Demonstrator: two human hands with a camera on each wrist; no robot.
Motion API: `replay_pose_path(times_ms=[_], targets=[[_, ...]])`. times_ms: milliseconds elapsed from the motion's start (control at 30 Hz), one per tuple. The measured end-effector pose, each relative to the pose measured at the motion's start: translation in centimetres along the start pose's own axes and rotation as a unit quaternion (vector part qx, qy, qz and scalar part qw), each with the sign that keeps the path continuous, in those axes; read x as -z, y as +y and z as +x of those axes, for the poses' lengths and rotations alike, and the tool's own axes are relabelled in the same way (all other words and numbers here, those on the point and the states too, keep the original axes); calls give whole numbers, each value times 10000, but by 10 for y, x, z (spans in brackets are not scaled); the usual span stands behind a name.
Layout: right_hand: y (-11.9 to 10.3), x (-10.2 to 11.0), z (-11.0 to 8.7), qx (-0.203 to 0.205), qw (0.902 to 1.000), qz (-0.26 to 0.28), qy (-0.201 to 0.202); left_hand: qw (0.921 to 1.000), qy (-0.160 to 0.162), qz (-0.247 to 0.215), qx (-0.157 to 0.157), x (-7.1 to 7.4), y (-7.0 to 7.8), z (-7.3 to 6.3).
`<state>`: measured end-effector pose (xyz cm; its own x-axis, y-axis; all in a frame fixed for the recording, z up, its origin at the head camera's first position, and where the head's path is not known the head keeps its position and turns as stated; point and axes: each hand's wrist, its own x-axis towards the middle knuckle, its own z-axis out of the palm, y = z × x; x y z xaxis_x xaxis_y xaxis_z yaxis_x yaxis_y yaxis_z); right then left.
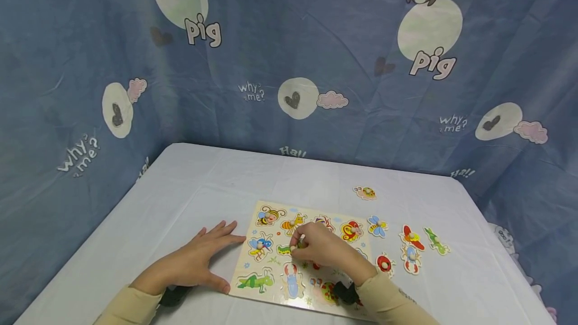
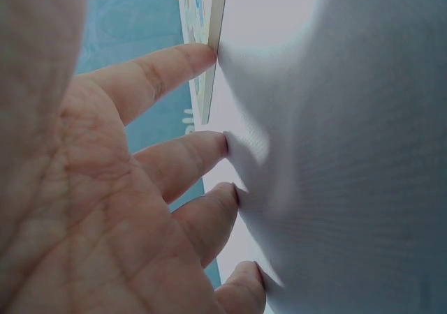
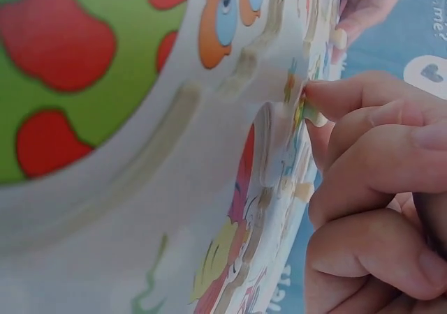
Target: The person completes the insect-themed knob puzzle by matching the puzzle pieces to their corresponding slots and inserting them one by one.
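Note:
A wooden peg puzzle board with insect pictures lies on the white table. My right hand is over its middle, thumb and forefinger pinching the small knob of a green caterpillar piece. The piece is at its printed place, partly hidden by the fingers. Spread out on the cloth, my left hand lies left of the board, its thumb and forefinger touching the board's edge. Bee and mosquito pieces with knobs sit in the board. Grasshopper and blue beetle pictures show along the front without knobs.
Loose pieces lie right of the board: a blue-winged bee, a ladybug, a red-winged insect, a blue beetle and a grasshopper. A snail piece is farther back. A blue printed curtain hangs behind the table.

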<state>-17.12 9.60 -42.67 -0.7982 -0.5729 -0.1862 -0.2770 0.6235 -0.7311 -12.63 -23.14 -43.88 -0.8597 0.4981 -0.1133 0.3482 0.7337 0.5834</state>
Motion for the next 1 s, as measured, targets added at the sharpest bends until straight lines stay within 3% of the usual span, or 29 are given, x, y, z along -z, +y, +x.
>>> replay_pose_path(times_ms=[600, 767, 1000], targets=[[4, 10, 1, 144, 9999, -61, -18, 10000, 17, 54, -32, 0, -1, 3], [10, 30, -7, 127, 9992, -148, 339, 10000, 15, 58, -36, 1, 1, 3], [24, 61, -28, -225, 9973, 235, 665, 10000, -2, 37, -58, 0, -1, 2]])
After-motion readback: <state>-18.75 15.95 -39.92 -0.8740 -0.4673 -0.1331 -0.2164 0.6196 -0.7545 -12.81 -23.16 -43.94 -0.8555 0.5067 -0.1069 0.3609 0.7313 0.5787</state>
